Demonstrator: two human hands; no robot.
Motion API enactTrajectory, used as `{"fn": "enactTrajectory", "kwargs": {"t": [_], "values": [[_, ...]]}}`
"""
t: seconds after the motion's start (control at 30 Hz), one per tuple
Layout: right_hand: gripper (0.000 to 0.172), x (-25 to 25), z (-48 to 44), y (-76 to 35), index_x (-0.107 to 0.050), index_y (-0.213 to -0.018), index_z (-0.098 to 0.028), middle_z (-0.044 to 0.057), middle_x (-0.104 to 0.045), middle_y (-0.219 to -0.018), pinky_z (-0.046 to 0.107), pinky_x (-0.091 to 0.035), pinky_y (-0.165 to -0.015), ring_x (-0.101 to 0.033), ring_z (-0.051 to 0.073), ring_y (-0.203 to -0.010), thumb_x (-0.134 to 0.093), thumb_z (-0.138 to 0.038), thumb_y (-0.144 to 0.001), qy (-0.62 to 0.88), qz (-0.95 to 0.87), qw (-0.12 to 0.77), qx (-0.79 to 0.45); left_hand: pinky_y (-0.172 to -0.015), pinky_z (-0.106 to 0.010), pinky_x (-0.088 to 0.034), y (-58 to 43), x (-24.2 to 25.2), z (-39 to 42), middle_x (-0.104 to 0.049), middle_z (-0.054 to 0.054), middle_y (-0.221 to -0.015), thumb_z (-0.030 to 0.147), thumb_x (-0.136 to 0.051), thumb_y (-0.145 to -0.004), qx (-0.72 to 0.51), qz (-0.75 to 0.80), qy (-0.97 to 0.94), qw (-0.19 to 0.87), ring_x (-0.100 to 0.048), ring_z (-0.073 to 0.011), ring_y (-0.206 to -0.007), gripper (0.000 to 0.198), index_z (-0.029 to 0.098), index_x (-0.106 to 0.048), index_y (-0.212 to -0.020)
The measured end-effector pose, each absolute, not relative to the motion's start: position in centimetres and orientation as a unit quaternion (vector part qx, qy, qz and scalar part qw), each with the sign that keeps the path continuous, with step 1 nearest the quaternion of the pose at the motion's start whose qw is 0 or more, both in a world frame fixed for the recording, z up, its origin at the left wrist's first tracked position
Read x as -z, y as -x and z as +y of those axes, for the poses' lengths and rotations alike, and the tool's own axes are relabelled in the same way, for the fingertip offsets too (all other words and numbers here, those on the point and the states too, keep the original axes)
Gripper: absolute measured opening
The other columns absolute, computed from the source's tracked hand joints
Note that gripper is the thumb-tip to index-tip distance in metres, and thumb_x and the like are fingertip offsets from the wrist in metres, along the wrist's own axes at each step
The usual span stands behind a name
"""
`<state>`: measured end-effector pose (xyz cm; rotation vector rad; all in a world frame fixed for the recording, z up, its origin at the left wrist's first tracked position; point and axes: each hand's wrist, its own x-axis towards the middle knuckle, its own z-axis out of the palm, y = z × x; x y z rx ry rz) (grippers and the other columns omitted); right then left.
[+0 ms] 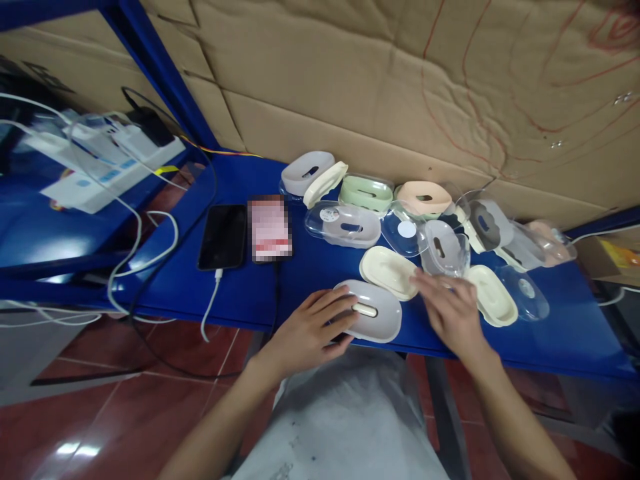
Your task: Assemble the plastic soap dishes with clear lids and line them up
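Note:
A grey soap dish (pixel 387 323) with a slotted middle lies near the table's front edge; something cream shows through its slot. My left hand (pixel 320 327) grips its left end, fingers over the inside and thumb at the near rim. Just behind it lies a cream oval tray (pixel 385 268), its near edge close to the grey dish. My right hand (pixel 450 310) reaches over from the right with fingers stretched out, the fingertips at the tray's right end. Beside that hand rests another cream tray (pixel 495 298). A clear lid (pixel 527 293) lies to its right.
Along the cardboard wall (pixel 320 87) stand several soap dishes, including a green one (pixel 367 193) and a peach one (pixel 424 199), among clear lids. On the left lie a black phone (pixel 223 237) on a cable and a pixelated item (pixel 270 228). Further left is a power strip (pixel 110 173).

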<state>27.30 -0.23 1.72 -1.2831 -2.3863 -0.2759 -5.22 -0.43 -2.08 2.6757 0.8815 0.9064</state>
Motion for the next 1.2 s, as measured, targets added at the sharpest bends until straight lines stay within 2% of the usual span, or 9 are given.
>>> {"fn": "enactTrajectory", "kwargs": {"t": [0.13,0.3,0.4,0.53,0.63,0.7,0.87,1.0,1.2], "values": [[0.035,-3.0,6.1,-28.6,-0.069,-0.139,-0.029,0.005,-0.058,-0.160,0.060,-0.036,-0.117,-0.055,0.036,-0.142,-0.057,-0.020,-0.107,0.497,-0.845,0.136,0.143,-0.111,-0.045,-0.053,5.2,2.0,-0.5,-0.073,-0.008,-0.137,0.026,-0.069,-0.098,-0.311,0.300,-0.897,0.097,-0.063,-0.0283,-0.138,0.029,0.023,-0.068,-0.127],[0.022,-4.5,8.8,-28.1,-0.078,-0.103,-0.025,0.006,-0.073,-0.141,0.063,-0.032,-0.124,-0.055,0.035,-0.146,-0.057,-0.026,-0.108,0.481,-0.858,0.163,0.070,-0.107,-0.045,-0.053,5.3,2.1,-0.5,-0.075,-0.007,-0.130,0.030,-0.073,-0.097,-0.319,0.301,-0.894,0.095,-0.066,-0.0281,-0.130,0.027,0.023,-0.069,-0.123],[0.016,-5.0,6.3,-27.9,-0.072,-0.115,-0.027,0.008,-0.076,-0.131,0.055,-0.047,-0.116,-0.064,0.031,-0.136,-0.061,-0.035,-0.107,0.508,-0.810,0.289,-0.044,-0.107,-0.046,-0.053,5.2,2.1,-0.5,-0.075,-0.008,-0.128,0.029,-0.073,-0.097,-0.315,0.306,-0.893,0.096,-0.067,-0.0285,-0.129,0.027,0.022,-0.068,-0.123],[0.022,-3.0,1.4,-27.5,-0.062,-0.126,-0.030,0.005,-0.078,-0.102,0.045,-0.063,-0.089,-0.079,0.025,-0.097,-0.051,-0.041,-0.111,0.542,-0.635,0.495,-0.240,-0.104,-0.049,-0.057,5.2,2.1,-0.4,-0.072,-0.012,-0.128,0.028,-0.073,-0.097,-0.332,0.307,-0.887,0.094,-0.067,-0.0305,-0.128,0.026,0.022,-0.067,-0.121],[0.031,-0.4,-0.9,-27.0,-0.056,-0.140,-0.032,0.002,-0.077,-0.091,0.042,-0.065,-0.075,-0.078,0.022,-0.074,-0.043,-0.041,-0.113,0.551,-0.568,0.516,-0.329,-0.105,-0.052,-0.058,5.2,2.0,-0.4,-0.066,-0.015,-0.138,0.027,-0.074,-0.097,-0.349,0.302,-0.882,0.098,-0.062,-0.0327,-0.136,0.028,0.022,-0.065,-0.123],[0.040,0.8,-1.6,-26.6,-0.048,-0.151,-0.032,0.005,-0.079,-0.103,0.038,-0.065,-0.069,-0.076,0.020,-0.070,-0.048,-0.041,-0.112,0.573,-0.558,0.503,-0.328,-0.107,-0.053,-0.059,5.1,2.0,-0.3,-0.063,-0.014,-0.142,0.027,-0.074,-0.097,-0.350,0.301,-0.881,0.103,-0.059,-0.0328,-0.140,0.029,0.024,-0.065,-0.125],[0.049,0.6,-2.8,-26.2,-0.051,-0.156,-0.034,0.015,-0.052,-0.161,0.038,-0.067,-0.080,-0.077,0.022,-0.100,-0.058,-0.039,-0.108,0.587,-0.622,0.447,-0.263,-0.107,-0.054,-0.060,5.2,2.0,-0.3,-0.061,-0.013,-0.144,0.029,-0.075,-0.098,-0.340,0.305,-0.883,0.110,-0.059,-0.0328,-0.140,0.031,0.025,-0.064,-0.127],[0.057,-0.3,-4.0,-26.3,-0.054,-0.157,-0.038,0.011,-0.028,-0.176,0.047,-0.063,-0.104,-0.067,0.031,-0.131,-0.069,-0.042,-0.102,0.560,-0.729,0.325,-0.222,-0.108,-0.055,-0.060,5.3,2.4,-0.3,-0.061,-0.017,-0.142,0.034,-0.075,-0.099,-0.342,0.305,-0.882,0.114,-0.060,-0.0343,-0.139,0.034,0.020,-0.062,-0.127],[0.058,0.0,-4.8,-25.8,-0.053,-0.158,-0.041,0.008,-0.054,-0.161,0.048,-0.061,-0.106,-0.062,0.031,-0.138,-0.068,-0.030,-0.103,0.522,-0.781,0.306,-0.153,-0.106,-0.054,-0.063,5.4,3.2,-0.6,-0.058,-0.015,-0.146,0.047,-0.078,-0.096,-0.364,0.345,-0.852,0.150,-0.063,-0.0327,-0.134,0.048,0.024,-0.056,-0.131]]}}
